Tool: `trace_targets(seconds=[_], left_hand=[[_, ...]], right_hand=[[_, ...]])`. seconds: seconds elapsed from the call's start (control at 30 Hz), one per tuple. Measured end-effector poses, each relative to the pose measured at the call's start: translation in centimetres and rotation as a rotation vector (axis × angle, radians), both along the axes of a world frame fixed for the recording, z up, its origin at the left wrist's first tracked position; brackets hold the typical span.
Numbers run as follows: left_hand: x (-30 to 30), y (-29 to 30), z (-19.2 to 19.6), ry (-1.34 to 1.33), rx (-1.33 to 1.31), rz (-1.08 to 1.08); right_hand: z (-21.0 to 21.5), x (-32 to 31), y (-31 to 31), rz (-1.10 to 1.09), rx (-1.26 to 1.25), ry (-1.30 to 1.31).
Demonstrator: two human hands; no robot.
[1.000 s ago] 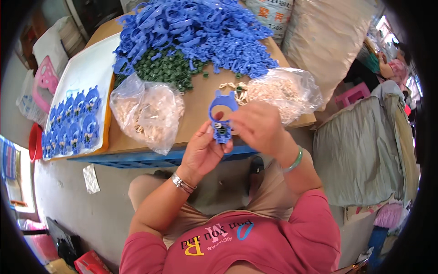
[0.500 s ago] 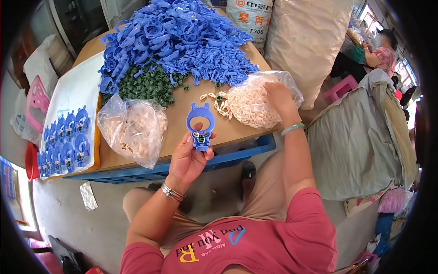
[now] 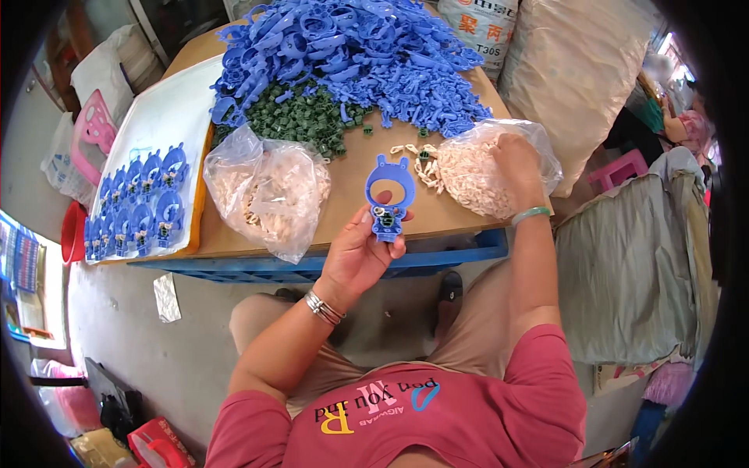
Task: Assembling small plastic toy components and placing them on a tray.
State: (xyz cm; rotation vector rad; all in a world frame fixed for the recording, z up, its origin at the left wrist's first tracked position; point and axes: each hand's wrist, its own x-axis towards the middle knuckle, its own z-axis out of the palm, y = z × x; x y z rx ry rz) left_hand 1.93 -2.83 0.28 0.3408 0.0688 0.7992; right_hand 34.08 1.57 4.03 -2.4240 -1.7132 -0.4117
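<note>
In my left hand (image 3: 357,251) is a blue plastic toy figure (image 3: 381,173), upright, with two small ears and a ring-shaped head around an open hole. Thumb and fingers grip its lower body, where a dark green piece and small pale parts sit. My right hand (image 3: 518,165) reaches into a clear plastic bag full of small cream-coloured pieces (image 3: 473,178); its fingertips are hidden. A few of these pieces lie loose on the table beside that bag. Another clear bag (image 3: 269,195) with similar pale pieces lies left of the figure.
Behind are a big heap of blue plastic parts (image 3: 343,58) and a smaller pile of dark green pieces (image 3: 300,121). A white tray (image 3: 168,109) at the left bears rows of similar blue figures (image 3: 140,210). Large sacks (image 3: 577,78) stand at the back right; a person sits beyond.
The whole view has shifted, so the table and both hands appear farther right. My left hand still holds the figure, and my right hand is still at the bag of cream pieces.
</note>
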Motion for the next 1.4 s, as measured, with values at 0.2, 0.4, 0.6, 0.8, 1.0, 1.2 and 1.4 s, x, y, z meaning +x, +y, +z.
trace_targets(seconds=[0.2, 0.4, 0.6, 0.8, 1.0, 1.2, 1.4], left_hand=[[-0.5, 0.2, -0.8, -0.014, 0.058, 0.007], [-0.3, 0.2, -0.9, -0.014, 0.060, 0.003], [0.0, 0.1, -0.8, -0.026, 0.065, -0.003], [-0.3, 0.1, -0.9, -0.007, 0.068, 0.008], [-0.3, 0.1, -0.7, -0.018, 0.068, 0.005], [-0.2, 0.1, -0.4, -0.027, 0.035, -0.002], [-0.4, 0.1, -0.1, -0.022, 0.000, 0.002]], right_hand=[[2.1, -1.3, -0.2, 0.228, 0.261, 0.627], [2.3, -1.3, -0.5, 0.435, 0.313, 1.891], [-0.2, 2.7, -1.5, 0.056, 0.238, 0.466], [0.7, 0.6, -2.3, 0.047, 0.113, -0.141], [-0.9, 1.8, -1.8, 0.120, 0.020, -0.190], [-1.1, 1.3, -1.8, 0.184, 0.068, -0.026], [-1.2, 1.3, -1.0, 0.057, 0.049, 0.070]])
